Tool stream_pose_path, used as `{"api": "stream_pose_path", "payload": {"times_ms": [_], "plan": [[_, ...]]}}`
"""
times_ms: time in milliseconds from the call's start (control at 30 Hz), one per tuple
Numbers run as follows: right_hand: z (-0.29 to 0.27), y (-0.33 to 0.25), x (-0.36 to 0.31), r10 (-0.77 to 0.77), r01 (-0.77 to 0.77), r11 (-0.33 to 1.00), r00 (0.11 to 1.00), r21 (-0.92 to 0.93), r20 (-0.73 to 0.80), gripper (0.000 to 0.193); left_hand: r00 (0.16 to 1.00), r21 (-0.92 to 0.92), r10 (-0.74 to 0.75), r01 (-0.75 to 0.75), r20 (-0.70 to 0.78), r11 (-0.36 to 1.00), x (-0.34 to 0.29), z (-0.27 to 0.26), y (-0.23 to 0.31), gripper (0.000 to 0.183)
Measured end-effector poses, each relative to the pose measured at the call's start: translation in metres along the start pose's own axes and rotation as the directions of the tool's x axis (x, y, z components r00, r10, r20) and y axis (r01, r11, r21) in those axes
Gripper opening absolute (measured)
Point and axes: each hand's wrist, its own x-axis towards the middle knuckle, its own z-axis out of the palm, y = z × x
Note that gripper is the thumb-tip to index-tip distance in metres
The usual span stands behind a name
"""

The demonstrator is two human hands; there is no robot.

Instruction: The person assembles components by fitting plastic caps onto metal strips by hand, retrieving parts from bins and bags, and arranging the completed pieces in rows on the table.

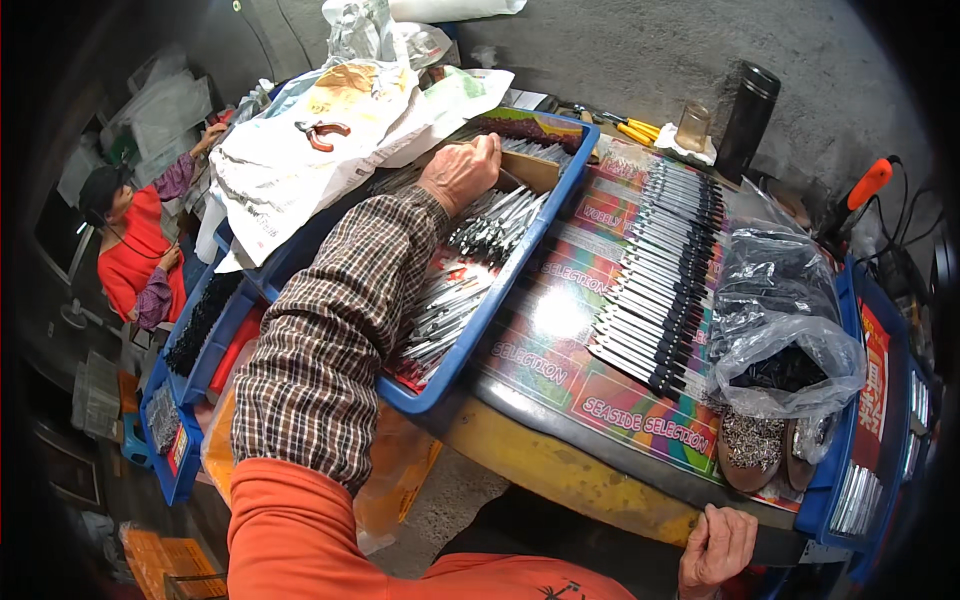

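My left hand (460, 172) is over the far part of a blue tray (425, 401), its fingers curled together; what they hold, if anything, is hidden. In the tray lie piles of slim silver-white pen-like sticks (445, 318), some with black ends (480, 238). Down at the near table edge (640, 490), my right hand (718, 548) is closed over the rim. Between the hands, a long row of similar sticks (650, 290) with black ends lies side by side on a colourful printed sheet (540, 365).
To the right are a clear plastic bag (770, 290) of black parts, an oval dish (750, 450) of small metal pieces and another blue tray (822, 500). Red-handled pliers (325, 133) lie on white wrapping (270, 175). A black flask (750, 120) stands behind; a person (140, 235) is at far left.
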Motion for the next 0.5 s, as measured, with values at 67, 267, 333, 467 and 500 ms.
{"api": "stream_pose_path", "payload": {"times_ms": [67, 267, 333, 467, 500], "plan": [[0.001, 0.0, 0.0, 0.003, -0.003, 1.0, 1.0, -0.001, 0.001, 0.013, 0.999, -0.005, 0.006, -0.006, -0.043, 1.0, 0.001, 0.001, 0.0, 0.037], [0.002, -0.001, 0.0, 0.031, -0.031, 0.997, 1.0, 0.064, -0.004, 0.011, 0.998, 0.015, 0.02, -0.019, -0.057, 1.0, -0.001, 0.003, 0.001, 0.038], [0.001, -0.002, 0.0, 0.029, -0.029, 0.998, 1.0, 0.064, 0.003, 0.012, 0.999, -0.019, 0.022, -0.023, -0.029, 1.0, -0.001, -0.001, 0.001, 0.038], [-0.002, -0.003, -0.001, 0.049, -0.049, 0.996, 0.999, 0.077, -0.001, 0.012, 0.998, -0.13, -0.013, 0.02, 0.054, 0.991, 0.006, -0.015, 0.002, 0.027], [-0.002, -0.003, -0.001, 0.049, -0.049, 0.996, 0.999, 0.074, 0.001, 0.013, 0.999, -0.134, -0.009, 0.015, 0.049, 0.991, 0.006, -0.019, 0.003, 0.027]]}}
